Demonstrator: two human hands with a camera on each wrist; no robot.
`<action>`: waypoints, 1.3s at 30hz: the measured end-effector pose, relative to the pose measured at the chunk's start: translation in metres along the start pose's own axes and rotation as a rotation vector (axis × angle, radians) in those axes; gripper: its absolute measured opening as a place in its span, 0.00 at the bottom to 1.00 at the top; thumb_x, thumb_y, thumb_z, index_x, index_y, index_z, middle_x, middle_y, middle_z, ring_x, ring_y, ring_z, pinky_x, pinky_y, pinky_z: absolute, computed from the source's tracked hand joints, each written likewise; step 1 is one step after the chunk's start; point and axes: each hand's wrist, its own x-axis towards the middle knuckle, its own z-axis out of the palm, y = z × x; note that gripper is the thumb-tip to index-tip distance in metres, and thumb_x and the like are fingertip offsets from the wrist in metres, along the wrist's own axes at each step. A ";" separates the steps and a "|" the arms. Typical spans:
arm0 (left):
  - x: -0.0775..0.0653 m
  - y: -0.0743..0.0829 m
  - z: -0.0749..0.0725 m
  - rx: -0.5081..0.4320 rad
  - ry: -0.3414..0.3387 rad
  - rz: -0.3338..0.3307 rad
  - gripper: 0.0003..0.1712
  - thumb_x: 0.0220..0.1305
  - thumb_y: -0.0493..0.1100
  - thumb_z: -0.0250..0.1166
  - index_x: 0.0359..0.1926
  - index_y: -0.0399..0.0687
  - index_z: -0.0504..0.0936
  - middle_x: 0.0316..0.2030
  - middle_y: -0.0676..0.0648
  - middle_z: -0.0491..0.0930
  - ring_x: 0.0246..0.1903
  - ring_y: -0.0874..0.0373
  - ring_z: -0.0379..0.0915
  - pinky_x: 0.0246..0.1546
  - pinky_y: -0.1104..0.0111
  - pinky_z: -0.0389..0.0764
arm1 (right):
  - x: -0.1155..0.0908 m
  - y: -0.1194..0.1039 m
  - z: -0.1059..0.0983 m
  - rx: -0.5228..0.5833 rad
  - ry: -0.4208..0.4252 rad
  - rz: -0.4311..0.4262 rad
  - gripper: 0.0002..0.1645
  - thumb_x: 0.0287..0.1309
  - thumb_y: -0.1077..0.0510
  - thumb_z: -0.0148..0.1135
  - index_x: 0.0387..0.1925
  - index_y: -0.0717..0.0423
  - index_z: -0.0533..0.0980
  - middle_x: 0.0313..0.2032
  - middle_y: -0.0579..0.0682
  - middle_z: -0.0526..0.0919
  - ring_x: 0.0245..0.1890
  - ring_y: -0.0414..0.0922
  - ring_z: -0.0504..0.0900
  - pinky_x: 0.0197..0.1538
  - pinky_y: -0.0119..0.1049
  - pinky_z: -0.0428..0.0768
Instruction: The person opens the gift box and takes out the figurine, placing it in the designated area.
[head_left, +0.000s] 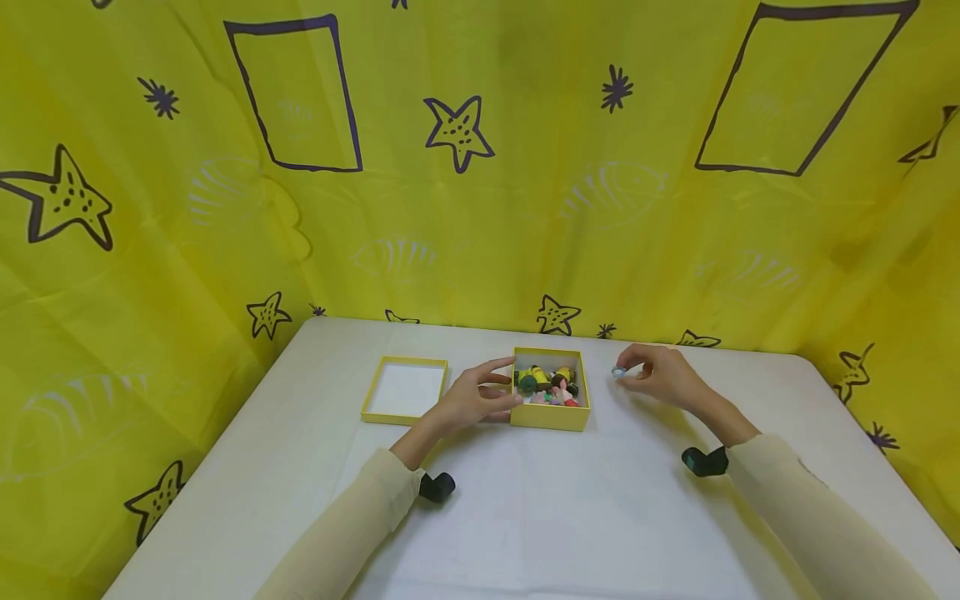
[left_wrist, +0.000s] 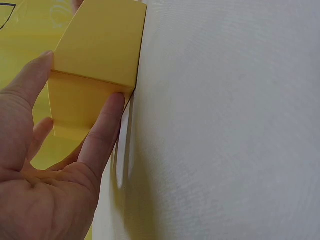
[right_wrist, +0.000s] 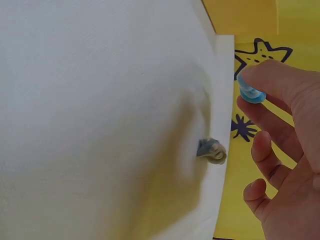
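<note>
A small yellow box (head_left: 550, 418) stands on the white table, holding several small toy figures (head_left: 555, 385) in yellow, green, pink and red. My left hand (head_left: 474, 398) touches the box's left side with extended, spread fingers. In the left wrist view its fingertips rest against the yellow wall (left_wrist: 95, 42) near a corner. To the right of the box, my right hand (head_left: 660, 377) pinches a small blue-and-white piece (right_wrist: 251, 91) between thumb and index finger, above the table. Below that hand, a small grey-and-beige figure (right_wrist: 212, 151) lies on the table; its kind is unclear.
A shallow yellow-edged box lid (head_left: 407, 390), white inside, lies left of the box. The white table (head_left: 570, 517) extends in front of both hands. A yellow curtain (head_left: 510, 233) with starfish and fish drawings hangs behind and beside it.
</note>
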 end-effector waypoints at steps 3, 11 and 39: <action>0.000 0.000 0.000 0.004 0.000 0.007 0.43 0.67 0.41 0.73 0.78 0.50 0.63 0.65 0.34 0.72 0.60 0.42 0.77 0.50 0.59 0.86 | -0.001 0.003 0.002 -0.003 -0.010 0.006 0.10 0.58 0.61 0.75 0.40 0.55 0.83 0.42 0.54 0.89 0.33 0.46 0.74 0.34 0.34 0.73; 0.000 -0.001 0.000 0.021 0.006 0.003 0.43 0.67 0.42 0.73 0.78 0.51 0.63 0.65 0.35 0.72 0.60 0.43 0.77 0.52 0.59 0.85 | 0.000 0.011 0.007 -0.021 -0.035 0.008 0.10 0.57 0.63 0.74 0.40 0.55 0.82 0.42 0.55 0.89 0.29 0.45 0.74 0.33 0.34 0.74; 0.001 -0.001 0.001 0.005 0.011 -0.014 0.44 0.66 0.43 0.73 0.78 0.52 0.64 0.65 0.35 0.72 0.60 0.43 0.77 0.51 0.59 0.86 | 0.002 0.018 0.009 -0.103 -0.021 0.050 0.10 0.57 0.62 0.75 0.40 0.57 0.83 0.42 0.57 0.88 0.35 0.48 0.77 0.39 0.41 0.76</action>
